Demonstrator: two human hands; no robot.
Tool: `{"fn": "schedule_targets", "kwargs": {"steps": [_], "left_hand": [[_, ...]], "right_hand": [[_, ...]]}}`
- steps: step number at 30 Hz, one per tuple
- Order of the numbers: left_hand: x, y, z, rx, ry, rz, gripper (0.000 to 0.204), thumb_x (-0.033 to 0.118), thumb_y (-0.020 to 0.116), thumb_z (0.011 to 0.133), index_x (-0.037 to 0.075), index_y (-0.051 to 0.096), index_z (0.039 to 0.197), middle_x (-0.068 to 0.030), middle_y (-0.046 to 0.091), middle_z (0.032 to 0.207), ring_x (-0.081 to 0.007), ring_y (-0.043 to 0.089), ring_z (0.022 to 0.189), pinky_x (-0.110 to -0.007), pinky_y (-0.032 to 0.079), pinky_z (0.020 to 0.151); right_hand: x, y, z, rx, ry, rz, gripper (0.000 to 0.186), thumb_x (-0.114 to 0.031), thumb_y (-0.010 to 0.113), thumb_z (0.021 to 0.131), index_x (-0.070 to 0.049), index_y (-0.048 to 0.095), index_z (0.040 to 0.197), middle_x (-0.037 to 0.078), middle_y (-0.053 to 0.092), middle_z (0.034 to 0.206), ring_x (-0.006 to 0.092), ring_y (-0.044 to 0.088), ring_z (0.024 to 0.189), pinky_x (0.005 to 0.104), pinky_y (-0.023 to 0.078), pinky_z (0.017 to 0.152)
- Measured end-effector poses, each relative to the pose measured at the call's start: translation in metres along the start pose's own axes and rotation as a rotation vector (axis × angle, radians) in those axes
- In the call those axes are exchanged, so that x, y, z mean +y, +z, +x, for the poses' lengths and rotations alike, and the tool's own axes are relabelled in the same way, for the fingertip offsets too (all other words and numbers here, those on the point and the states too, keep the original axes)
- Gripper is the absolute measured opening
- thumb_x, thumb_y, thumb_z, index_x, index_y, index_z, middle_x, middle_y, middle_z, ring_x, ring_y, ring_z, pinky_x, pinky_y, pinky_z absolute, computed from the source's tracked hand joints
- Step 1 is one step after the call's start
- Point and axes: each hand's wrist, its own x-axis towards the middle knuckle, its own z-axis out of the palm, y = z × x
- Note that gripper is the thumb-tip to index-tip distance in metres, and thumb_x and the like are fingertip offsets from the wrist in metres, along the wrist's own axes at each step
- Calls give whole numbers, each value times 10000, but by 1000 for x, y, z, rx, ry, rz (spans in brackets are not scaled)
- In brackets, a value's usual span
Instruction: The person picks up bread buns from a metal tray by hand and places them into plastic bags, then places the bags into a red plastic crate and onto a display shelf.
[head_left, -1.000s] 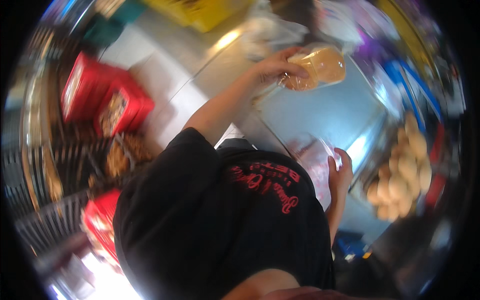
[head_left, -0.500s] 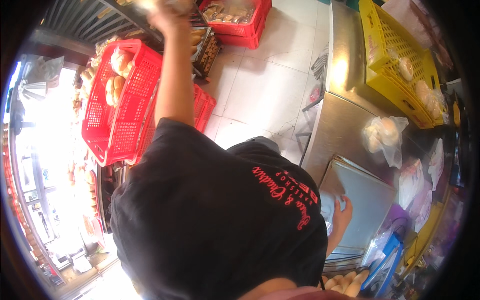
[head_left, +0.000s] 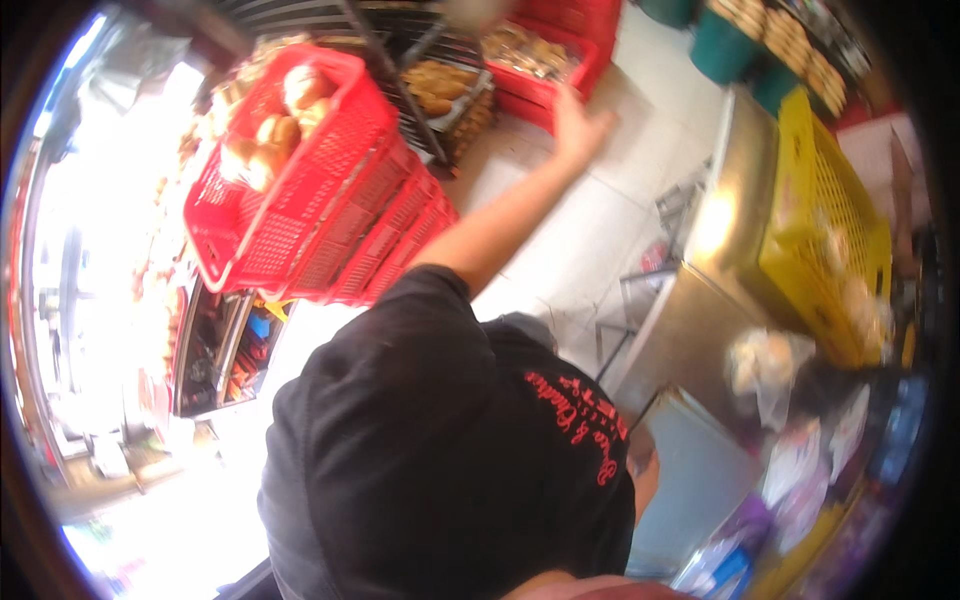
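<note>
Left hand (head_left: 578, 130) seemingly near crate edge (head_left: 530, 95).

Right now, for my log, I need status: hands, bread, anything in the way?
Left hand open, looks empty, out over floor. Right hand by grey tray, hold unclear, shirt partly blocking view. Bread in red crate beyond left hand.

head view | wide fisheye | facing down | black shirt (head_left: 430, 450) close below

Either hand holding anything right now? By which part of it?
Left hand: nothing seen in it, open though blurred. Right hand: partly hidden by the black shirt, so any hold there can't be told.
</note>
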Motion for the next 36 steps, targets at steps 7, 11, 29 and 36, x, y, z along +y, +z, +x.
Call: {"fn": "schedule_targets", "kwargs": {"steps": [7, 11, 29, 36], "left_hand": [[14, -203, -6, -2, -58, 560, 817, 183, 710, 637, 156, 376, 1382, -308, 356, 1351, -460, 357, 1251, -466, 356, 1036], [31, -381, -41, 101, -417, 1026, 765, 247, 704, 711, 191, 378, 1401, -276, 292, 1434, -469, 283, 1326, -519, 355, 1048], [13, -591, -107, -19, -288, 1445, 730, 325, 759, 708, 140, 418, 1327, -172, 403, 1393, -371, 332, 1340, -628, 247, 1058], [18, -615, -107, -126, -31, 1311, 366, 129, 511, 803, 65, 550, 1161, -155, 600, 1028, -295, 591, 967, -431, 418, 845]], "right_hand": [[-39, -11, 17, -120, -37, -447, 697, -316, 688, 806, 41, 413, 1338, 263, 560, 1221, 420, 545, 1112, 426, 426, 966], [-44, -18, 42, -187, -60, -356, 624, -359, 691, 803, 82, 535, 1217, 290, 587, 1163, 410, 568, 1085, 426, 440, 946], [-40, 32, 85, 163, -467, -578, 604, -367, 708, 776, 53, 566, 1186, 301, 598, 1118, 419, 598, 997, 436, 455, 870], [-191, 114, -31, -113, -539, -478, 709, -328, 725, 771, -99, 427, 1372, 325, 361, 1385, 472, 375, 1266, 504, 329, 1039]]}}
